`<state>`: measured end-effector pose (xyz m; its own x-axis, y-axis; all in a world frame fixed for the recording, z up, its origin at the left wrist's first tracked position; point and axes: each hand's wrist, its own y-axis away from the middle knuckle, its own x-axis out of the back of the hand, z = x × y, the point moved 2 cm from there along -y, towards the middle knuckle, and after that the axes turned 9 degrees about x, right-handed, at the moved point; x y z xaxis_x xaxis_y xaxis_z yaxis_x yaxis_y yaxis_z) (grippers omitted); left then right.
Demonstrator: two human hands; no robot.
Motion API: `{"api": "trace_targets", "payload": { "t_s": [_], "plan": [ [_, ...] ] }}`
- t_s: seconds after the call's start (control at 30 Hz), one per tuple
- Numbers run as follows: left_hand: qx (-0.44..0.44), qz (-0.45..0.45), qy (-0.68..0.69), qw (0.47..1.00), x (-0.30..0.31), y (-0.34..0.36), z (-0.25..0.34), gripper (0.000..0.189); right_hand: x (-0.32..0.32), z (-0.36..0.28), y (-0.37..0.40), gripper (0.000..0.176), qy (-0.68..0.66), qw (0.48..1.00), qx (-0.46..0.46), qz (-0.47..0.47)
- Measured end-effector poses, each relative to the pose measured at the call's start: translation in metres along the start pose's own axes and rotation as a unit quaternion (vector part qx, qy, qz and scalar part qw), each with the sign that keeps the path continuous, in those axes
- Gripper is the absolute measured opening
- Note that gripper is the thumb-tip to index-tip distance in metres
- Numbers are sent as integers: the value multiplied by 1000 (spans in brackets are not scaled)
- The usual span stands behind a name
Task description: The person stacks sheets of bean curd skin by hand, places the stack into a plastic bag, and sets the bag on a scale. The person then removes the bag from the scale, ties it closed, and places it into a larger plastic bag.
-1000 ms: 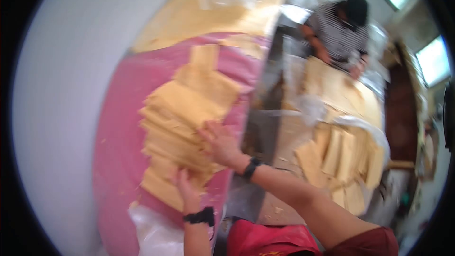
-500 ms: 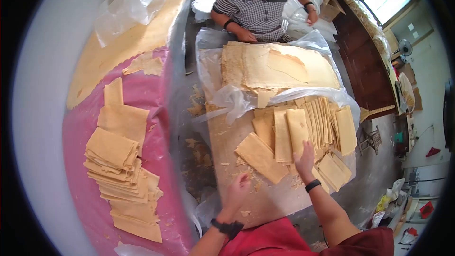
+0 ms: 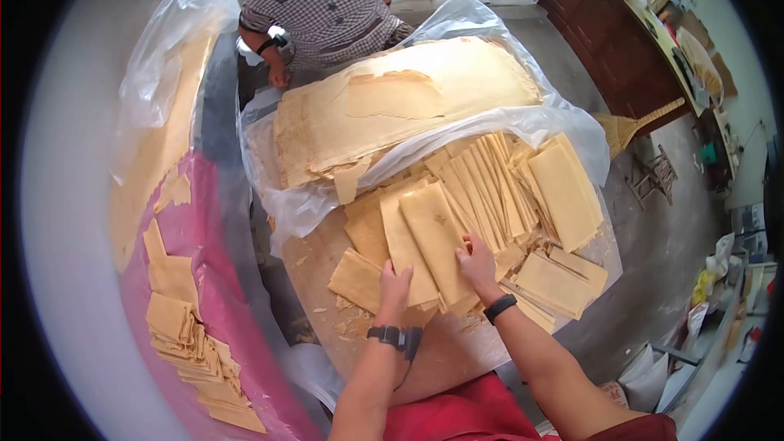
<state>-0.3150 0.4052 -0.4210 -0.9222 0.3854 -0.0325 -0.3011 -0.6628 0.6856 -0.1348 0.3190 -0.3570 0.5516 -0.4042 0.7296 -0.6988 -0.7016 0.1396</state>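
Note:
My left hand [image 3: 394, 287] rests on a folded tan sheet [image 3: 359, 278] at the near end of a row of folded sheets [image 3: 490, 188] on a round wooden table [image 3: 433, 355]. My right hand [image 3: 478, 265] presses flat on the long folded sheet [image 3: 435, 237] beside it, fingers spread. Both wrists wear black bands. Neither hand has lifted anything.
A big stack of unfolded sheets [image 3: 408, 106] lies on clear plastic [image 3: 294, 212] behind the row. Across the table another person [image 3: 327, 8] in a checked shirt works. Left, a pink cloth [image 3: 220, 278] bears a pile of folded sheets [image 3: 192, 343]. A broom [image 3: 637, 122] stands right.
My view swung from the pink cloth pile on the left to the wooden table. Both hands left that pile and came down onto the folded sheets on the table.

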Motion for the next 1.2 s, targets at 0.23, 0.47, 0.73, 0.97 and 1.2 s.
{"api": "trace_targets", "payload": {
  "t_s": [0.23, 0.47, 0.73, 0.97, 1.2],
  "plan": [
    [-1, 73, 16, 997, -33, 51, -31, 28, 31, 42, 20, 24, -91, 995, -7, -33],
    [-1, 171, 19, 985, -32, 52, -30, 34, 37, 75, 10, 12, -355, 919, -146, -91],
    [-56, 25, 15, 998, -88, 109, 57, 45, 58, 13, 32, 19, -374, 908, -16, -187],
    [124, -108, 275, 947, -75, 76, 25, 20, 34, 5, 43, 55, -212, 964, 73, -143],
    [130, -66, 147, 978, -68, 74, 19, 25, 26, 3, 47, 54, -71, 977, 167, -113]
  ]
}}
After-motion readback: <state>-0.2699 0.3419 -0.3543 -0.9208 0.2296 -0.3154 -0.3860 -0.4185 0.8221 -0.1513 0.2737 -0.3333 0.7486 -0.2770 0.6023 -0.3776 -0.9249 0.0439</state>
